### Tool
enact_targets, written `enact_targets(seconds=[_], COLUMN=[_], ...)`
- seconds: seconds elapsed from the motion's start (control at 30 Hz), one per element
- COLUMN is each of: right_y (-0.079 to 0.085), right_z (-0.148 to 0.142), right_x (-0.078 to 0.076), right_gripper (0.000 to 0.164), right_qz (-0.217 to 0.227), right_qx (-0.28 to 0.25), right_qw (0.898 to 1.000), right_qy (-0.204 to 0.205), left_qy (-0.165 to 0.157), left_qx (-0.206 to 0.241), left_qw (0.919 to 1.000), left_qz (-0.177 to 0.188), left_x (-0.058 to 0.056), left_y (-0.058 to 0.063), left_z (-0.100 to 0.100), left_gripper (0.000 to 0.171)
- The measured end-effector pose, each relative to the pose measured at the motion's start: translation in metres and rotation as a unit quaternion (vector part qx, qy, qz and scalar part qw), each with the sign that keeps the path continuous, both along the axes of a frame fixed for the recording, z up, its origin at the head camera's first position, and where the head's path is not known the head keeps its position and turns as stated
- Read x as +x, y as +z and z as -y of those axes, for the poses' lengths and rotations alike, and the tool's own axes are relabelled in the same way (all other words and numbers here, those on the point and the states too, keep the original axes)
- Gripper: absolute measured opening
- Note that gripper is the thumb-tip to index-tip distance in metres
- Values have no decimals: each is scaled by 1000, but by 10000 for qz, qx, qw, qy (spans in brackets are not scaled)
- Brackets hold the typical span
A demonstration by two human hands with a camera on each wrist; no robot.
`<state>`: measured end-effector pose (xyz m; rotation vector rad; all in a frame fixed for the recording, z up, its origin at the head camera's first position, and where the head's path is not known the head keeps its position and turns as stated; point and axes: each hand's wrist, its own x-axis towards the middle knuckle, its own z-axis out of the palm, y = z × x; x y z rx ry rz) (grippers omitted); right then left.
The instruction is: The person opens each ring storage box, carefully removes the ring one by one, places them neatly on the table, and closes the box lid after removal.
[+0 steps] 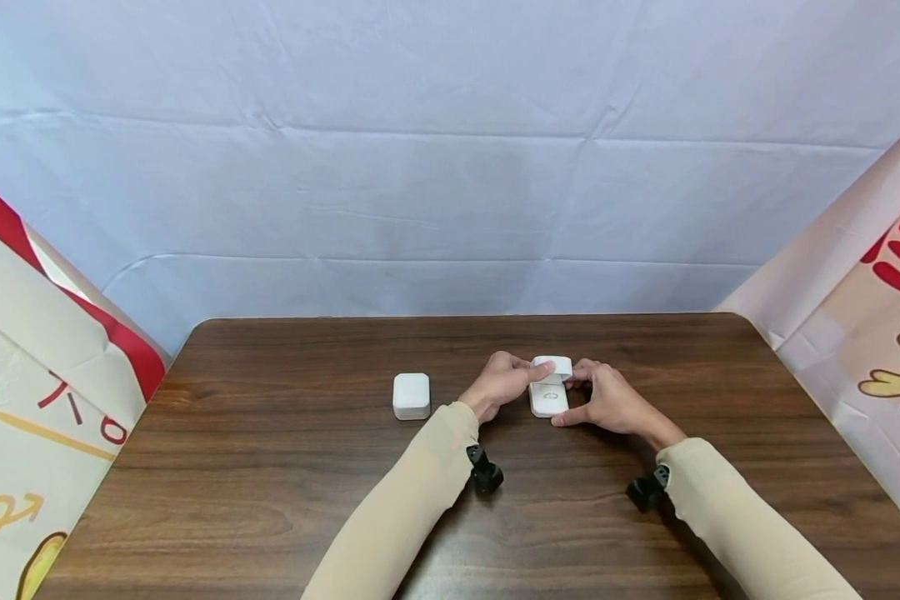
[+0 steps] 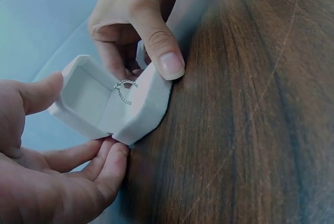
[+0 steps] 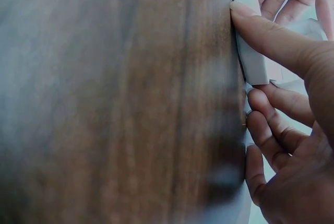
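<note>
A white ring box (image 1: 547, 407) stands on the table with its lid raised, right of the table's middle. Its cushion carries a silver ring (image 2: 124, 93) set with small stones, upright in the left wrist view. My left hand (image 1: 499, 385) holds the lid, thumb on its rim and fingers behind the hinge side. From the right, my right hand (image 1: 613, 402) grips the base, with the thumb on the front corner and fingertips at the back. In the right wrist view the thumb lies on the box's base (image 3: 252, 51); the ring is hidden there.
A second white box (image 1: 411, 396), closed, sits on the brown wooden table (image 1: 270, 467) to the left of my left hand. A pale cloth (image 1: 420, 183) hangs behind the table, with printed cloths at both sides.
</note>
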<state>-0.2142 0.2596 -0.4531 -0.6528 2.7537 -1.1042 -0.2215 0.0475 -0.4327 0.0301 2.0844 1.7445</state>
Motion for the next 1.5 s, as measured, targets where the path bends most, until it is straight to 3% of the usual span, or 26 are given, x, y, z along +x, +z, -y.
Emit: enact_targets(seconds=[0.3, 0.6, 0.87, 1.07, 1.5], right_y=[0, -2, -3, -4, -3], right_z=[-1, -1, -2, -2, -2], right_x=[1, -1, -2, -2, -2], right_gripper=[44, 42, 42, 43, 42], right_qz=[38, -58, -25, 16, 16], right_qx=[-49, 30, -21, 3, 36], right_qw=[10000, 10000, 10000, 10000, 10000], right_qy=[68, 16, 60, 45, 5], left_qy=[139, 43, -170, -176, -399], left_qx=[-80, -235, -966, -1262, -1697], left_qw=[9997, 9959, 9745, 9594, 9424], left_qz=[-203, -872, -2018, -2516, -2854], left_x=[4, 9, 17, 22, 26], left_y=[0, 0, 1, 2, -3], left_z=[3, 11, 18, 18, 12], left_gripper=[53, 54, 34, 20, 9])
